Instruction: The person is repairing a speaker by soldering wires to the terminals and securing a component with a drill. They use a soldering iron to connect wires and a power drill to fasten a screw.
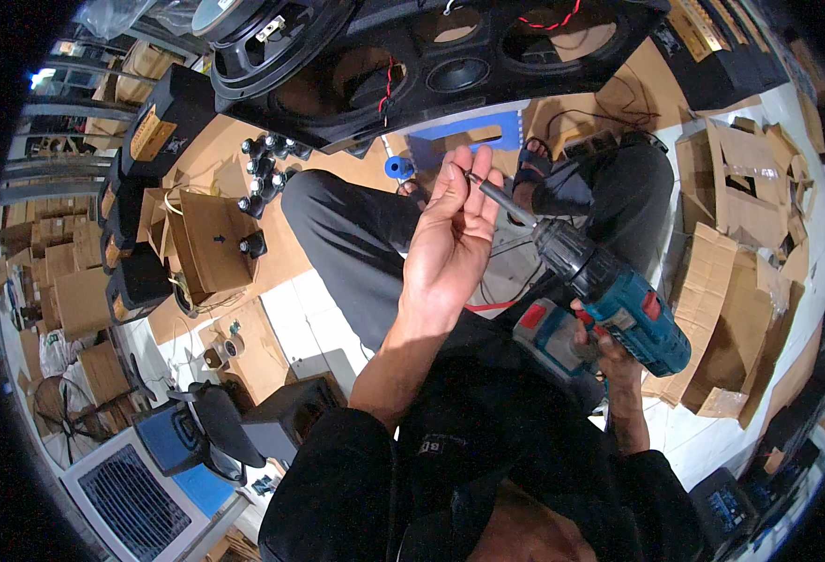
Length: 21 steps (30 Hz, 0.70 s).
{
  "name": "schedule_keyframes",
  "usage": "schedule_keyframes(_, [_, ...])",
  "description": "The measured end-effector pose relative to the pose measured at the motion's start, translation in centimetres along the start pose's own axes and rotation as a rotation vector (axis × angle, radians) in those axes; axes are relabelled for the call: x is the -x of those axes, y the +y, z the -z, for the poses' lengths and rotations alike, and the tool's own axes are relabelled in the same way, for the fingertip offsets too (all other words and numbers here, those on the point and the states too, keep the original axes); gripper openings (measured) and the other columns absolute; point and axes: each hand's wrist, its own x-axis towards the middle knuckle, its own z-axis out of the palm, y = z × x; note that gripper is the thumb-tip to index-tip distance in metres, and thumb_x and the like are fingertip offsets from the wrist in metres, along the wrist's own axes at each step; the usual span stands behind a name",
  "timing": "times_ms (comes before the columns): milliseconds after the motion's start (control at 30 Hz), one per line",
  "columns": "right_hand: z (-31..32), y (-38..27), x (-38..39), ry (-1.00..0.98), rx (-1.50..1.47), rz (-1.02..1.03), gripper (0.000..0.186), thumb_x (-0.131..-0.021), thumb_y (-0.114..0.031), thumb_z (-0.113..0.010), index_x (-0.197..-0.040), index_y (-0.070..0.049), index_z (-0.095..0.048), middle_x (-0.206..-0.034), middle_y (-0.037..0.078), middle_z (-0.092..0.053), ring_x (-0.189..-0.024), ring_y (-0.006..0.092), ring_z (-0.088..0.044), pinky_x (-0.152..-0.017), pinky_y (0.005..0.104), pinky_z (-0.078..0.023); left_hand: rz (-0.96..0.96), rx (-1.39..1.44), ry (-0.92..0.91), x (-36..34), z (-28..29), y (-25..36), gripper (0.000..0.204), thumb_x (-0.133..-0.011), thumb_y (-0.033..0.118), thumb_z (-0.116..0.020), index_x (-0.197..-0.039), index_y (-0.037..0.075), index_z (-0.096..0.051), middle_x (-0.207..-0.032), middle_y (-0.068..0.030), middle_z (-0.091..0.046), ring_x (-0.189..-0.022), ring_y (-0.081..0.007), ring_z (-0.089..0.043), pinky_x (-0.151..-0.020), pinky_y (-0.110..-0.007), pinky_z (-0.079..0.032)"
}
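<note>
My right hand (609, 354) is wrapped round the grip of a teal and black cordless drill (639, 314), whose battery sits at the base of the handle. Its long bit holder (506, 201) points up and left toward my left hand (445, 248). That hand is palm up, with thumb and fingers closed at the bit's tip; a small dark piece shows there, too small to name. Beyond my hands lies a black speaker cabinet (424, 105) with round openings and red wires (389, 84). A large speaker driver (277, 47) rests at its left.
On cardboard to the left stand several black cylinders with silvery ends (267, 173) and an open carton (211, 239). A blue slotted plastic piece (469, 131) lies below the cabinet. Flattened cardboard (726, 309) lies at right, and a white louvred unit (132, 496) at lower left.
</note>
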Motion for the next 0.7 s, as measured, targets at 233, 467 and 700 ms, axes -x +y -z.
schedule_keyframes(233, [-2.6, -1.0, -1.0, 0.028, 0.020, -0.080, 0.040, -0.071, -0.021, -0.080, -0.101, -0.006, -0.061, -0.100, 0.004, -0.064, -0.092, 0.0166, -0.061, -0.083, 0.0327, -0.048, -0.136, -0.223, -0.054, -1.0, 0.1, -0.2, 0.019, -0.094, 0.009, -0.049, -0.110, -0.001, -0.053, -0.109, -0.0113, -0.060, -0.106, -0.0220, -0.058, -0.096, -0.033, -0.048])
schedule_keyframes(467, [-1.4, 1.4, -2.7, -0.084, 0.512, 0.045, 0.054, -0.061, -0.036, -0.085, -0.100, -0.006, -0.063, -0.085, 0.003, -0.066, -0.070, 0.0156, -0.062, -0.063, 0.0276, -0.051, -0.071, -0.153, -0.113, -2.4, 1.2, 2.3, 0.017, -0.094, 0.006, -0.048, -0.106, -0.005, -0.052, -0.103, -0.0139, -0.062, -0.097, -0.0223, -0.062, -0.092, -0.033, -0.051])
schedule_keyframes(700, [-0.1, 3.0, -2.3, -0.052, 0.811, 0.073, 0.062, -0.064, -0.052, -0.079, -0.104, -0.007, -0.063, -0.086, 0.008, -0.066, -0.077, 0.0240, -0.063, -0.069, 0.0359, -0.050, -0.126, -0.133, -0.045, -2.1, 1.3, 3.3, 0.017, -0.093, 0.007, -0.050, -0.107, -0.002, -0.053, -0.104, -0.0112, -0.062, -0.099, -0.0227, -0.062, -0.090, -0.034, -0.053])
